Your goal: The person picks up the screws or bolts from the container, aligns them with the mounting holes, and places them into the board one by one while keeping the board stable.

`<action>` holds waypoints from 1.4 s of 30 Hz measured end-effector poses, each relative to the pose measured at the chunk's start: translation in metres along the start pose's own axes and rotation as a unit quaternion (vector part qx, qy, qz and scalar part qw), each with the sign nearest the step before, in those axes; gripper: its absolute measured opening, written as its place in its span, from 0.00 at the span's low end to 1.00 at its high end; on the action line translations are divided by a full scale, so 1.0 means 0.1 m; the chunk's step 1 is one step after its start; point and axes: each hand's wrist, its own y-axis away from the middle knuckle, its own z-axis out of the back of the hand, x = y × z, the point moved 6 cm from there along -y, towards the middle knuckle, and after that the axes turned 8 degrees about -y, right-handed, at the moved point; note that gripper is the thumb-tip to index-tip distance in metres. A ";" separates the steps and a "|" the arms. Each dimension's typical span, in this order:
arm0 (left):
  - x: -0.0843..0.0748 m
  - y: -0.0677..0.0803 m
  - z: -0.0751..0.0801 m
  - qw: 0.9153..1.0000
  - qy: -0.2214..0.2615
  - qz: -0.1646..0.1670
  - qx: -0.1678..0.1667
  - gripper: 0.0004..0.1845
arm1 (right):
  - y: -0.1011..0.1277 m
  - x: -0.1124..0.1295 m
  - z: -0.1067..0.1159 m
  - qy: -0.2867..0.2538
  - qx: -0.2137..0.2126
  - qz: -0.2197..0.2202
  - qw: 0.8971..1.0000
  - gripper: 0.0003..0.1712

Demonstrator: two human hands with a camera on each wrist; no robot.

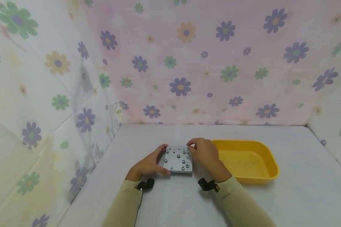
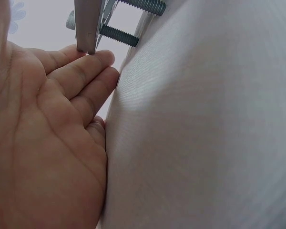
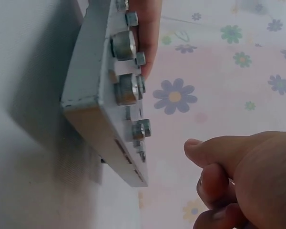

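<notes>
A square silvery metal plate (image 1: 176, 160) stands slightly raised on the white table, with several bolts in it. Bolt heads (image 3: 127, 89) stick up from its top face, and threaded shanks (image 2: 120, 36) project below. My left hand (image 1: 149, 163) holds the plate from the left side, thumb near the front left corner and fingertips at the back left. In the left wrist view its fingers touch the plate's edge. At the back right corner hovers my right hand (image 1: 206, 153), fingers loosely bent. The right wrist view shows its thumb (image 3: 200, 150) apart from the plate, with nothing visible in the fingers.
A yellow plastic tray (image 1: 248, 180) stands just right of my right hand, its left end partly hidden by that hand. The white table (image 1: 304, 189) meets flowered cloth (image 1: 204, 72) at the back and sides. Black wrist mounts sit on both wrists.
</notes>
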 end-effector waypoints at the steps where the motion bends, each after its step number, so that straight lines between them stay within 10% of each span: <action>1: 0.00 0.00 0.01 1.000 -0.001 -0.001 -0.002 0.68 | -0.01 0.01 0.02 -0.003 0.002 0.004 1.000 0.10; 42: 0.00 0.01 -0.01 1.000 0.012 -0.008 0.001 0.65 | -0.13 -0.40 0.61 -0.020 0.104 0.031 0.994 0.08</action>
